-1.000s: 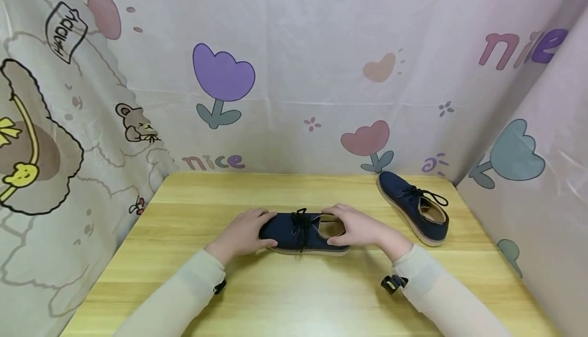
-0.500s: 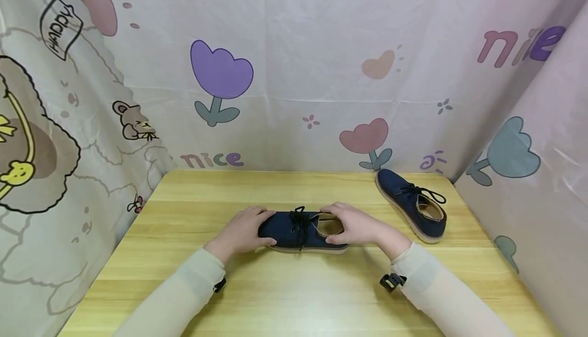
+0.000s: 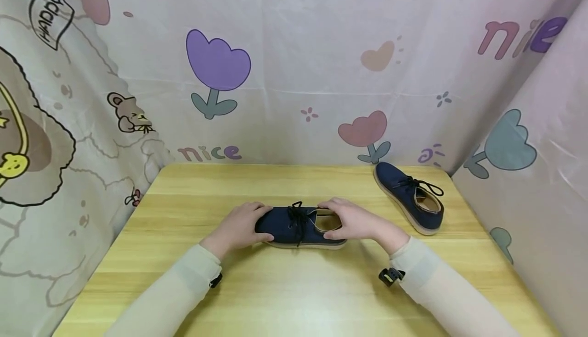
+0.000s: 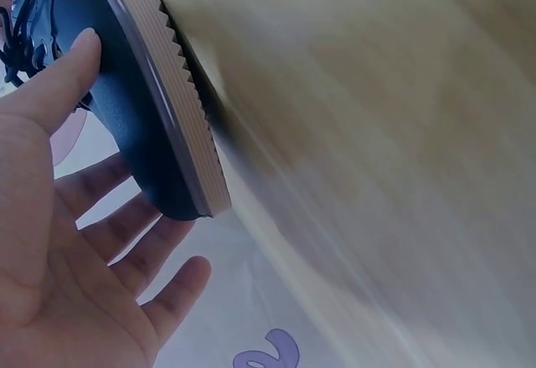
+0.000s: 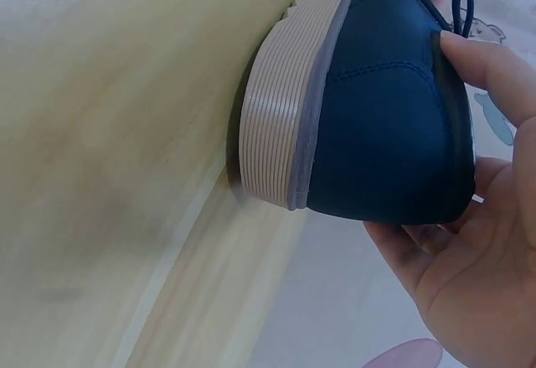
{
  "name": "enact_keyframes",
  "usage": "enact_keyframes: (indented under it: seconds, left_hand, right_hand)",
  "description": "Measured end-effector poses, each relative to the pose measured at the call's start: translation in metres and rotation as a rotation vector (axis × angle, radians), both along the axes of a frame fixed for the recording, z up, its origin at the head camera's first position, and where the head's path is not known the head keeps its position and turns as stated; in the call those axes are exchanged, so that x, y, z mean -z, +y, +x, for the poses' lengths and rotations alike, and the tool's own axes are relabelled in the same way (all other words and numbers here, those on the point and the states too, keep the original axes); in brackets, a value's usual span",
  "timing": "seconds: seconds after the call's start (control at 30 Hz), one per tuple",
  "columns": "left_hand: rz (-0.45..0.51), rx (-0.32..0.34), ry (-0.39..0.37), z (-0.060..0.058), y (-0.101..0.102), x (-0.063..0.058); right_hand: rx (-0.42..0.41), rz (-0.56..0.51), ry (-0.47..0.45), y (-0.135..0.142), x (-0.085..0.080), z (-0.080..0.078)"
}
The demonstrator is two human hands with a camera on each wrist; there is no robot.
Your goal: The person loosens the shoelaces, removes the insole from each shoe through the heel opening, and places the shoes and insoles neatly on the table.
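A navy lace-up shoe (image 3: 280, 225) with black laces and a pale ridged sole sits on the wooden table, toe to the left. My left hand (image 3: 240, 227) grips its toe, the thumb on the near side and fingers on the far side; the left wrist view shows that thumb (image 4: 82, 58) on the dark upper. At the heel, my right hand (image 3: 356, 220) holds the shoe by its collar, thumb in front. In the right wrist view the heel (image 5: 385, 142) lies between thumb and fingers. Some fingertips are hidden behind the shoe.
A matching navy shoe (image 3: 409, 199) stands at the table's back right, toe toward the back. The light wooden table (image 3: 294, 286) ends at a printed cloth (image 3: 285, 46) behind, with more cloth along both sides.
The whole head view has shifted slightly, so the scene sits higher in it. Both hands keep their hold on the shoe, which stays in place on the table.
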State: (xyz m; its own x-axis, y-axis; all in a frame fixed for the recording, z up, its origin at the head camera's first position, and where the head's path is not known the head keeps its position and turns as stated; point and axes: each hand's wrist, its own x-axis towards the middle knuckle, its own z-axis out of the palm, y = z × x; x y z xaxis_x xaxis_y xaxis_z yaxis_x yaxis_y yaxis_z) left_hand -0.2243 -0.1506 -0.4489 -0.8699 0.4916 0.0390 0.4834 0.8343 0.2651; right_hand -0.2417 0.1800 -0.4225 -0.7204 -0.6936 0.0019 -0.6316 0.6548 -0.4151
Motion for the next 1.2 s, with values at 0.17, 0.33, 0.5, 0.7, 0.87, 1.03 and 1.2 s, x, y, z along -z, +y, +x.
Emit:
enact_keyframes:
  seconds: [0.17, 0.33, 0.5, 0.7, 0.87, 1.03, 1.2]
  left_hand:
    - [-0.007, -0.011, -0.011, 0.001, 0.0, -0.002]
    - [0.003, -0.02, -0.019, -0.001, 0.002, -0.002]
    - [0.007, -0.017, -0.018, -0.003, 0.002, -0.002]
    - [-0.005, -0.021, -0.024, -0.002, 0.002, -0.002]
    - [-0.002, -0.027, -0.027, 0.0, 0.002, -0.001]
    - [0.004, -0.036, -0.026, 0.0, 0.001, 0.002]
    - [0.021, -0.035, -0.023, -0.001, 0.001, 0.002]
  right_hand:
    - [0.007, 0.001, -0.019, -0.001, -0.003, 0.001]
    - [0.011, -0.003, -0.036, 0.001, -0.004, 0.001]
    - [0.007, -0.006, -0.042, 0.003, -0.006, 0.0]
    - [-0.008, -0.005, -0.056, 0.003, -0.011, -0.001]
    - [-0.02, -0.019, -0.056, -0.001, -0.019, -0.005]
    - [-0.047, -0.038, -0.03, -0.012, -0.029, -0.008]
    - [-0.103, -0.035, 0.034, -0.031, -0.037, -0.012]
